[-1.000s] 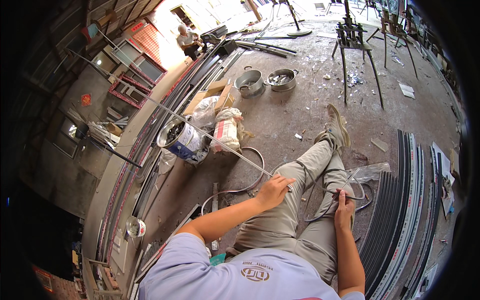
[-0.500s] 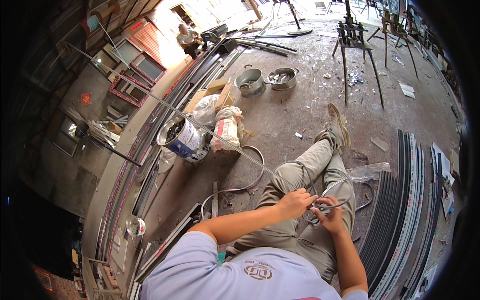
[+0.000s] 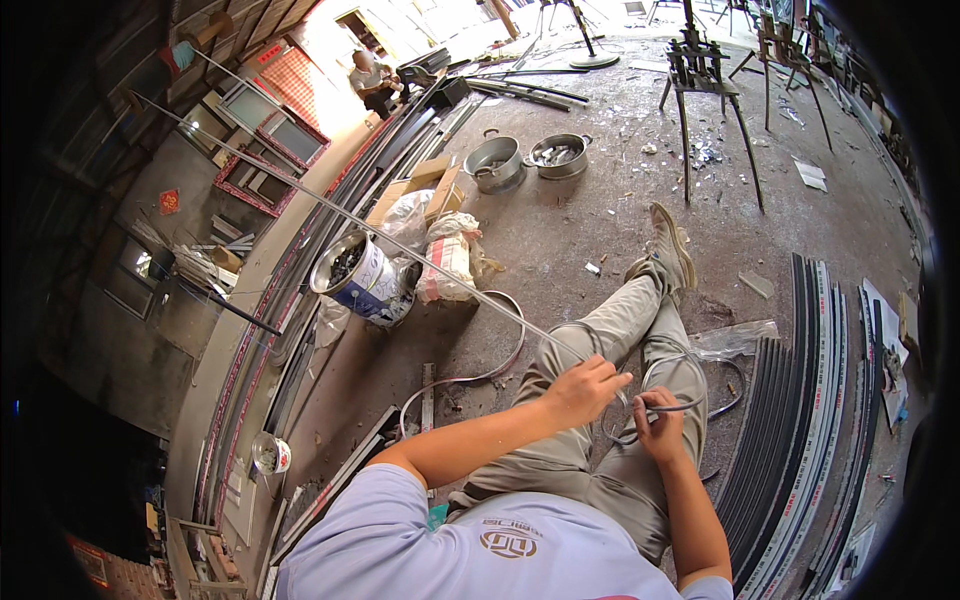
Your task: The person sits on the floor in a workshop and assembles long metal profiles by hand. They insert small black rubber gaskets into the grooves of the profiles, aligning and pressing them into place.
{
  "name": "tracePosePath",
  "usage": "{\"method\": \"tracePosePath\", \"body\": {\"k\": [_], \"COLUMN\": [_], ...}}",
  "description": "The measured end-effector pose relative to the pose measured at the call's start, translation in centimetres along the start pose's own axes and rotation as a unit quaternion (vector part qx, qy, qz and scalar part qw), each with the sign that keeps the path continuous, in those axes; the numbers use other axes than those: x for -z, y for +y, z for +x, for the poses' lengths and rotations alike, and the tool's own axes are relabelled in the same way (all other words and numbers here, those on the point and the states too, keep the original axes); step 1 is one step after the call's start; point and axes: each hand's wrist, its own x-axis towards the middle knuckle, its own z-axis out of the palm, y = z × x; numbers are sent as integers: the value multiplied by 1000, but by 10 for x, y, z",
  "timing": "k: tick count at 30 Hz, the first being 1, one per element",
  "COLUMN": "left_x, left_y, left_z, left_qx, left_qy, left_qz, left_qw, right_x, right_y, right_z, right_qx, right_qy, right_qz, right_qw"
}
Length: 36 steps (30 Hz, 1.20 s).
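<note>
Over my lap, my left hand (image 3: 588, 390) is closed around the near end of a long, thin grey bar (image 3: 420, 262), which runs far off to the upper left. Just right of it, my right hand (image 3: 661, 424) pinches a flexible grey strip (image 3: 688, 407). That strip loops across my trouser legs (image 3: 640, 300) and bends out past my right knee. A paler curved length of strip (image 3: 512, 350) lies on the floor to the left. A small gap separates the two hands; what lies under the left fingers is partly hidden.
Bundled dark and white profiles (image 3: 800, 400) lie on the right. Left of my legs stand a bucket of black parts (image 3: 375, 285) and a wrapped box (image 3: 447, 268). Two metal pots (image 3: 497, 165) sit farther off, near a stand (image 3: 695, 80). A person (image 3: 372, 82) is at the back.
My hands have drawn apart, the left moving slightly up and away from the right. The strip loop that stood up between them has dropped lower. The view has shifted a little.
</note>
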Motion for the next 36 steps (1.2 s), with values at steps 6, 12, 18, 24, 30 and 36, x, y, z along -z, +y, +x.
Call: {"method": "tracePosePath", "body": {"k": [6,12,18,24,30,36], "left_x": [37,44,25,8,10,14], "left_y": [-29,-23,-12,19,17,10], "left_z": [-2,1,6,12,12,2], "left_qx": [29,6,-29,-78,-78,-64], "left_qy": [45,58,44,25,40,22], "left_qz": [24,64,26,-46,-41,-34], "left_qw": [998,996,998,996,995,997], "right_x": [2,-1,-1,-4,3,1], "right_y": [2,-7,-19,-17,-28,-29], "right_z": [0,1,0,0,4,5], "right_qx": [-43,20,47,105,142,119], "right_qy": [7,-24,-46,-26,-8,-30], "right_qz": [30,35,30,8,-5,-9], "right_qw": [999,999,997,994,990,992]}}
